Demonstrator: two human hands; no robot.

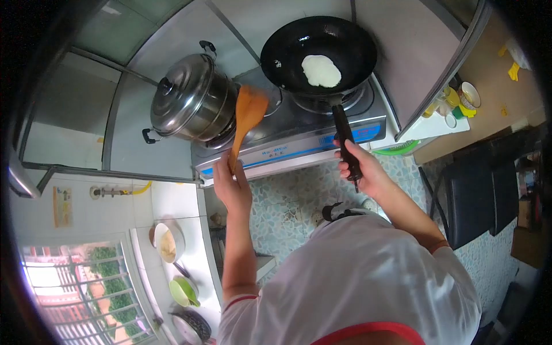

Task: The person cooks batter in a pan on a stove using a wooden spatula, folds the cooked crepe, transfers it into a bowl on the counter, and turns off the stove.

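Note:
My left hand [232,187] is closed around the handle of a wooden spatula [250,110], its flat blade raised in front of the stove and slightly blurred. With my right hand [365,167] I grip the dark handle of a black wok [319,34], fingers wrapped round it. The wok is over the right burner of the gas stove [270,150]. A pale, roundish piece of food [321,71], flat like a pancake or egg, lies in the wok. The spatula's blade is apart from the food.
On the left burner stands a lidded steel pot [192,98]. A counter at lower left holds a white bowl [169,242] with pale contents and a green bowl [183,291]. Cups and a bowl [469,95] sit beyond the right partition. A black chair [480,198] stands at right.

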